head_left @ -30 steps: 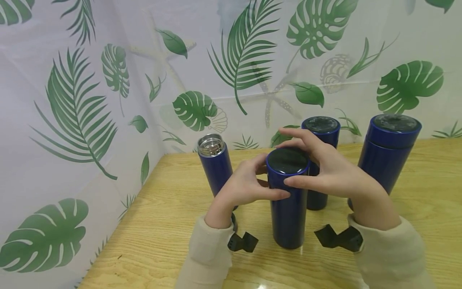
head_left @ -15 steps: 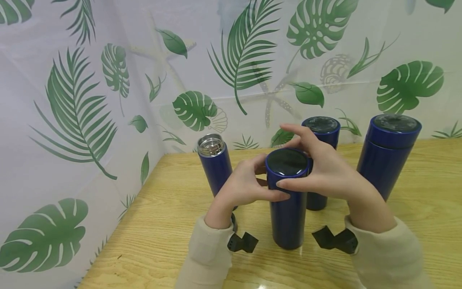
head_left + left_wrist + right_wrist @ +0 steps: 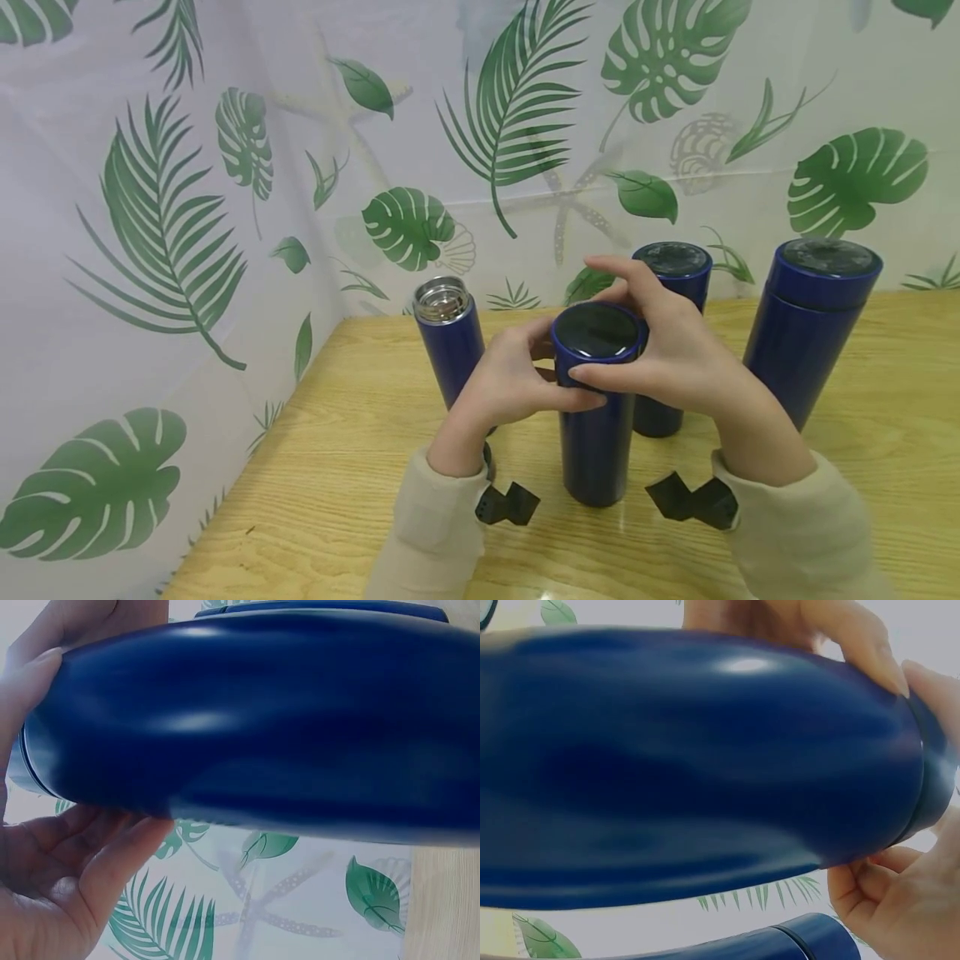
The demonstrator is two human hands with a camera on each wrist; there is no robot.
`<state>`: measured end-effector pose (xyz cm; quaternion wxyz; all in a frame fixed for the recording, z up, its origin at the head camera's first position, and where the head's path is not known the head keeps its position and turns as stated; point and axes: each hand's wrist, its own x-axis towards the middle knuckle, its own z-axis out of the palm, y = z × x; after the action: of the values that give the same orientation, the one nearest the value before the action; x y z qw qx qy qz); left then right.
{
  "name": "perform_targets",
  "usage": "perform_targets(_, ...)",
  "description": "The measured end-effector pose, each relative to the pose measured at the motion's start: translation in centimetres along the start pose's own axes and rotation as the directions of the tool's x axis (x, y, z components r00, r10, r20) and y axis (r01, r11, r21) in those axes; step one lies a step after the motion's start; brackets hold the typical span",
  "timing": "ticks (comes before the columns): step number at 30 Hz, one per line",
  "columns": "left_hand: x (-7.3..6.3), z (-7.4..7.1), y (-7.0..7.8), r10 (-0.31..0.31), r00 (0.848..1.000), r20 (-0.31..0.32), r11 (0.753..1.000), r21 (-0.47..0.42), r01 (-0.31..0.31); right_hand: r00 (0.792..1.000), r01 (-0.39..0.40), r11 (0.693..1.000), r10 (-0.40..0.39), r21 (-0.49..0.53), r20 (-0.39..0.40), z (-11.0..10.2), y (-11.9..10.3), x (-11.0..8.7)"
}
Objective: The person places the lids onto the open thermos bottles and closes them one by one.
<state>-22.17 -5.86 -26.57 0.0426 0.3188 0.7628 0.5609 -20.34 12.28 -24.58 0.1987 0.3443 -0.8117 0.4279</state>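
A dark blue thermos bottle (image 3: 596, 458) with a glossy black-topped lid (image 3: 597, 331) stands upright in front of me. My left hand (image 3: 517, 375) grips its upper body, thumb across the near side. Higher up, my right hand (image 3: 675, 354) holds the lid, its thumb lying across the front and its index finger raised off the far side. In the right wrist view, a thin seam separates the lid (image 3: 939, 776) from the body (image 3: 705, 765). The left wrist view has the left thumb and fingers on opposite sides of the bottle (image 3: 262, 727).
To the left, a lidless blue bottle (image 3: 450, 354) shows its steel mouth. Two lidded blue bottles stand behind and right: one bottle (image 3: 660, 417) partly hidden by the right hand, the other bottle (image 3: 806, 350) farther right. A leaf-patterned curtain (image 3: 300, 50) hangs behind the wooden table (image 3: 315, 500).
My right hand has turned around the lid, its thumb sliding left across the front and its wrist shifting left. My left hand keeps its grip. The head view has shifted slightly.
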Motion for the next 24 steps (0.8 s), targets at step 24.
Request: perform_targets(24, 0.02, 0.16, 0.08, -0.01, 0.998, -0.068, 0.997, 0.072, 0.015, 0.998, -0.064, 0.997, 0.062, -0.049, -0.031, 0.45, -0.22, 0.11)
